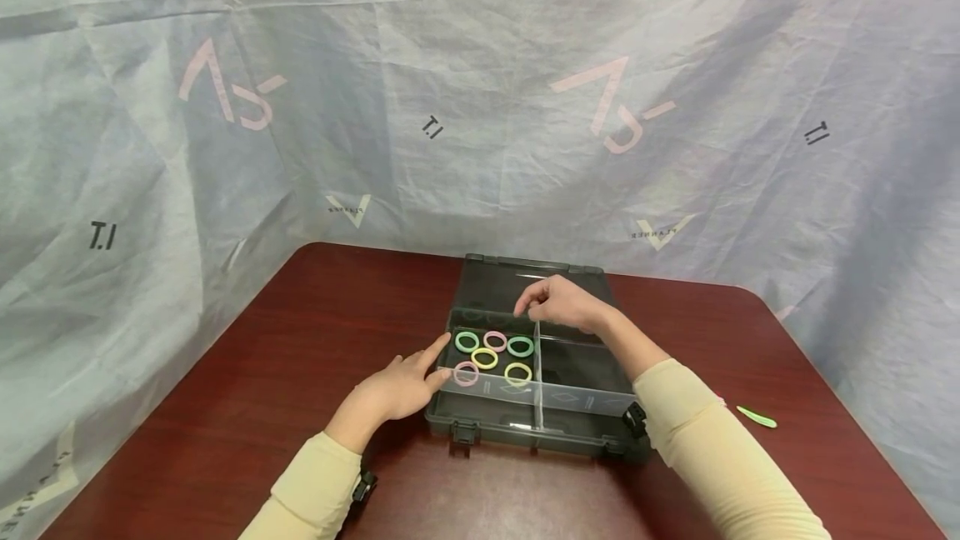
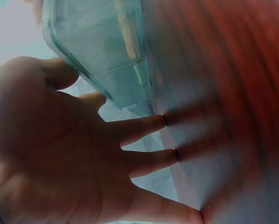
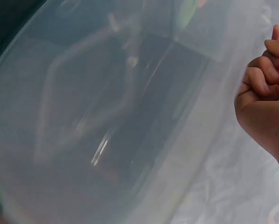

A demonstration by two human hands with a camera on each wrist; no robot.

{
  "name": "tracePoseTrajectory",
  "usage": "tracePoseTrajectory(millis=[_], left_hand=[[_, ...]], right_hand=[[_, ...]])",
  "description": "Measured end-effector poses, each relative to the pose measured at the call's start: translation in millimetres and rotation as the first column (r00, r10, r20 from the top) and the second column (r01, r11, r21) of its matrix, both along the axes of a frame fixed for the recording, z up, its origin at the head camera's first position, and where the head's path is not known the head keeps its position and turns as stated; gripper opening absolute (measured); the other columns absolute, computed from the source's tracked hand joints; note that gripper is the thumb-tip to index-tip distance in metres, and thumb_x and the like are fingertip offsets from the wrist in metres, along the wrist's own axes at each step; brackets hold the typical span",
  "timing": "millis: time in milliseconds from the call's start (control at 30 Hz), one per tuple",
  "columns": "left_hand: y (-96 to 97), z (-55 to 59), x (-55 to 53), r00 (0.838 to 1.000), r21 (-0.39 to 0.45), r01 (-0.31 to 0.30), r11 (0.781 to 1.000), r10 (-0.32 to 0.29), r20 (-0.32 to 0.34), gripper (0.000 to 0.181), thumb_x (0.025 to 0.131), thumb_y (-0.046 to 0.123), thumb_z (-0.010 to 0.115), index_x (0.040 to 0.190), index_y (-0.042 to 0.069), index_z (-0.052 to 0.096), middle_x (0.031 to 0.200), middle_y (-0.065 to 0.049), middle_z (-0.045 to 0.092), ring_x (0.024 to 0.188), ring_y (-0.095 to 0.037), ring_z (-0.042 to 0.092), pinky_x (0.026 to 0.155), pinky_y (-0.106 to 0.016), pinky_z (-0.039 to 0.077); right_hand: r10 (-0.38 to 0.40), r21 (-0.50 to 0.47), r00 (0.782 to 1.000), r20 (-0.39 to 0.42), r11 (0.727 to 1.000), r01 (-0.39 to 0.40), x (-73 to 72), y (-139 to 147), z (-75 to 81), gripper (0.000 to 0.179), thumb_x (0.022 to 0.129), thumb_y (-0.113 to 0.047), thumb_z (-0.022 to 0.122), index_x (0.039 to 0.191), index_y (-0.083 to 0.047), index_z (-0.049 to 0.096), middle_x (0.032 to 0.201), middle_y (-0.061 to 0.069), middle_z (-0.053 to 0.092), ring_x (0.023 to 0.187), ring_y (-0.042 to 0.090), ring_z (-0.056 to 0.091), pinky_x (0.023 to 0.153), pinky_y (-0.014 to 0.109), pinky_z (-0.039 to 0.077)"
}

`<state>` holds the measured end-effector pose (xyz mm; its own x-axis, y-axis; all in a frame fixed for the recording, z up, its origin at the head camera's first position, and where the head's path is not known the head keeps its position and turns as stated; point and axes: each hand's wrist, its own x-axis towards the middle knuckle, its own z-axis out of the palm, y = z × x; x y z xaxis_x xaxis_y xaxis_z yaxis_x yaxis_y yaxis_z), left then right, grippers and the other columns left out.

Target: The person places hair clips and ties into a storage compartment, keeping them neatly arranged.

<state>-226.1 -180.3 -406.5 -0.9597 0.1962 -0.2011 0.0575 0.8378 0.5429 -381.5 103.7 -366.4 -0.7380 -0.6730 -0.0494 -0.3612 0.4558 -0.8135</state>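
Observation:
A dark see-through divided plastic case (image 1: 536, 442) lies with its lid (image 1: 487, 277) folded back. Several pastel rings (image 1: 484, 358), green, pink and yellow, that look like hair ties, lie flat in its left compartment. My left hand (image 1: 397, 388) rests at the case's left side, fingers spread, fingertips right at the edge. In the left wrist view its fingers (image 2: 148, 163) are straight, holding nothing. Over the far part of that compartment hovers my right hand (image 1: 566, 304), fingers bent downward. The right wrist view shows its fingers (image 3: 261, 79) curled and the thumb close to the index; nothing shows in them.
A clear upright partition (image 1: 577, 397) runs across the case, and another divides left from right. On the table (image 1: 315, 332), right of the case, lies a slim bright green piece (image 1: 757, 417); a bit of pink peeks out by my right sleeve (image 1: 697, 415). Grey cloth (image 1: 480, 90) hangs behind.

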Motion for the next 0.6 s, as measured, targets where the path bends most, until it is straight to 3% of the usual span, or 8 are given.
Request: tracePoseTrajectory(millis=[200, 400, 533, 600], left_hand=[[-0.8, 2.5, 0.9, 1.0, 0.007, 0.006, 1.0, -0.006, 0.0, 0.065, 0.109, 0.042, 0.043, 0.165, 0.028, 0.013, 0.162, -0.019, 0.03, 0.147, -0.054, 0.017, 0.113, -0.07, 0.019], [-0.5, 1.0, 0.8, 1.0, 0.019, 0.011, 1.0, -0.011, -0.002, 0.066, 0.109, 0.042, 0.044, 0.165, 0.027, 0.013, 0.162, -0.02, 0.03, 0.147, -0.054, 0.017, 0.114, -0.069, 0.019], [-0.9, 0.7, -0.1, 1.0, 0.016, 0.019, 1.0, -0.019, -0.002, 0.066, 0.109, 0.041, 0.044, 0.165, 0.026, 0.013, 0.162, -0.02, 0.03, 0.147, -0.053, 0.017, 0.115, -0.068, 0.018], [-1.0, 0.5, -0.7, 1.0, 0.016, 0.025, 1.0, -0.025, -0.003, 0.066, 0.109, 0.041, 0.044, 0.165, 0.025, 0.012, 0.162, -0.02, 0.029, 0.147, -0.053, 0.017, 0.116, -0.066, 0.017]], right_hand=[[-0.06, 0.02, 0.998, -0.014, 0.998, 0.061, -1.3, 31, 7.7, 0.024, 0.095, 0.0, 0.054, 0.107, -0.002, 0.074, 0.067, -0.002, 0.045, 0.057, 0.013, 0.027, 0.056, 0.031, 0.032], [-0.11, 0.026, 0.994, -0.027, 0.993, 0.111, -0.6, 63, 19.6, 0.023, 0.098, -0.002, 0.049, 0.104, -0.006, 0.071, 0.065, -0.002, 0.04, 0.053, 0.012, 0.026, 0.052, 0.03, 0.032], [-0.152, 0.028, 0.988, -0.002, 0.988, 0.152, 1.2, 89, 19.2, 0.022, 0.1, -0.004, 0.048, 0.106, -0.005, 0.068, 0.065, 0.0, 0.038, 0.053, 0.013, 0.027, 0.052, 0.034, 0.031], [-0.183, 0.033, 0.983, 0.005, 0.983, 0.183, 2.5, 103, 16.7, 0.02, 0.102, -0.008, 0.05, 0.107, -0.005, 0.068, 0.07, 0.004, 0.044, 0.056, 0.015, 0.032, 0.052, 0.035, 0.034]])
